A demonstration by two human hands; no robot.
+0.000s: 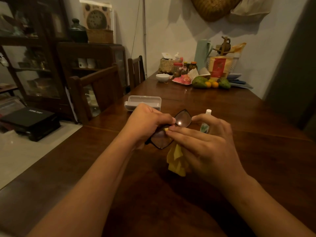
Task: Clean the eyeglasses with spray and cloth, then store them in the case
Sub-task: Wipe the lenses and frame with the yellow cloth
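Frame centre: the left hand (147,121) curls round one pair of black-framed eyeglasses (183,119); the right hand (203,144) pinches one yellow cloth (177,162) against the nearer lens. Above lies one grey plastic case (143,100); rightward, one white-capped spray bottle (208,112).

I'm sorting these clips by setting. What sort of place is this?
Most likely a home dining room: a long wooden table with wooden chairs, fruit and jars at its far end, and a glass-fronted cabinet at the left.

Cloth (177,161) yellow; glasses (183,119) black-rimmed; case (143,101) pale grey; table (248,120) dark brown, wood-grained; spray bottle (204,129) white-capped.
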